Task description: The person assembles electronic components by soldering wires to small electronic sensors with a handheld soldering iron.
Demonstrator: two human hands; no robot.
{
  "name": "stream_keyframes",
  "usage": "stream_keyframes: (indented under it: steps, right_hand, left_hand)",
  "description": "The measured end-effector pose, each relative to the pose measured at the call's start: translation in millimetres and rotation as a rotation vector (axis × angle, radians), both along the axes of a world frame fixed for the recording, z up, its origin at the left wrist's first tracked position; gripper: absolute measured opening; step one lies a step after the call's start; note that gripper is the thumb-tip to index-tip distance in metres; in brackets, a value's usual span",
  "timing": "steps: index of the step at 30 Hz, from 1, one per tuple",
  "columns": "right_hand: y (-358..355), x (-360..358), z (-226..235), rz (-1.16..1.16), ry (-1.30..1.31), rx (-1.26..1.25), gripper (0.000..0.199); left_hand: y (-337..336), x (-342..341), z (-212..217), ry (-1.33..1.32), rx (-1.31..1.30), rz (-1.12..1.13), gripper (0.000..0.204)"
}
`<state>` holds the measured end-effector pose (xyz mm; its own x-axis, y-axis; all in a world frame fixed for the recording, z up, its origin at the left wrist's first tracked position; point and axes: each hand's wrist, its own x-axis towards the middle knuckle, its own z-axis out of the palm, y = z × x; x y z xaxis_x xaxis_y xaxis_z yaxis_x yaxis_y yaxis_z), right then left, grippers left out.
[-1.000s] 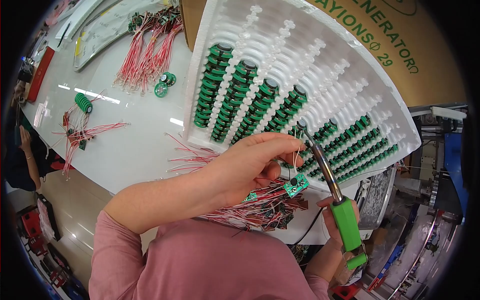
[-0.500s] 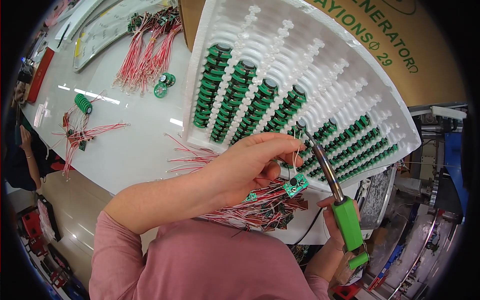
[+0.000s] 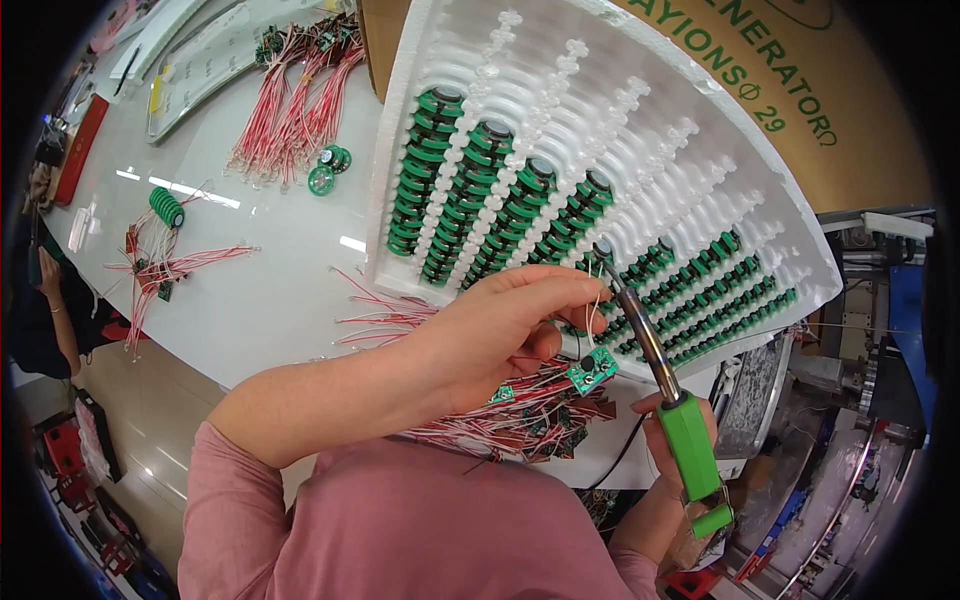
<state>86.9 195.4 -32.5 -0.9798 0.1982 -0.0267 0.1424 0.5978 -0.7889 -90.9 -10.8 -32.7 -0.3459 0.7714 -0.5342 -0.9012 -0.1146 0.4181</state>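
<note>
My left hand [image 3: 535, 315] pinches thin white wires [image 3: 593, 328] between thumb and fingers. From these wires hangs a small green circuit board [image 3: 592, 371] with a round black part on it. My right hand [image 3: 662, 440] is wrapped round the green handle of a soldering iron [image 3: 688, 445], its metal shaft slanting up and left. The iron's tip is close to the wire ends, over a small round speaker [image 3: 601, 250] in the foam tray [image 3: 640, 215]; whether it touches cannot be made out. Rows of green-rimmed round speakers [image 3: 470, 185] stand on edge in the tray's slots.
Below my left forearm lies a pile of circuit boards with red and white wires [image 3: 510, 425]. More wired bundles [image 3: 300, 95] lie at the far left, near loose speakers [image 3: 321, 180]. A cardboard box [image 3: 800, 110] stands behind the tray. Another person's arm [image 3: 62, 320] shows at the left edge.
The soldering iron has shifted slightly up and left, with my right hand moving along. My left hand and the hanging circuit board have hardly moved.
</note>
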Motion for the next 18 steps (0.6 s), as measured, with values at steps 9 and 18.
stream_keyframes:
  steps: [9, 18]
  right_hand:
    - [-2.7, 0.0, -1.6, -0.029, 0.067, -0.072, 0.022]
    - [3.8, 5.1, -6.6, 0.018, 0.114, -0.039, 0.026]
  left_hand:
    - [0.1, 0.3, 0.1, -0.001, 0.004, -0.001, 0.013]
    - [0.2, 0.8, 0.7, 0.002, 0.001, 0.001, 0.014]
